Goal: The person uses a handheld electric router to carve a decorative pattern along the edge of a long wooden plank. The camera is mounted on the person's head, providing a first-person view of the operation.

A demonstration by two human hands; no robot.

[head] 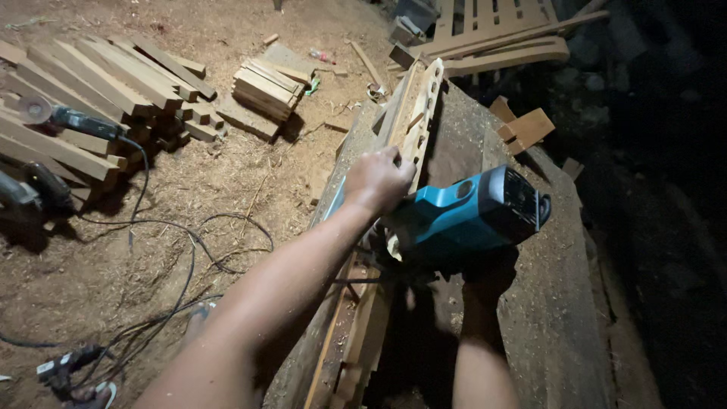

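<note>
- Left hand (385, 178): fingers curled shut on the notched wooden piece (413, 113), standing on the workbench (545, 303).
- Right hand (488, 276): under the teal power tool (466, 216); grip hidden in shadow.
- Left of the bench: stacked boards (91, 91), open sawdust floor (227, 189).

Teal power tool (462, 216): smooth, slightly glossy plastic casing. Slotted rail (415, 113): pale raw wood, matt. Workbench (545, 303): rough, dusty board. Stacked planks (98, 83): unfinished sawn timber. Floor (227, 182): loose matt sawdust.
</note>
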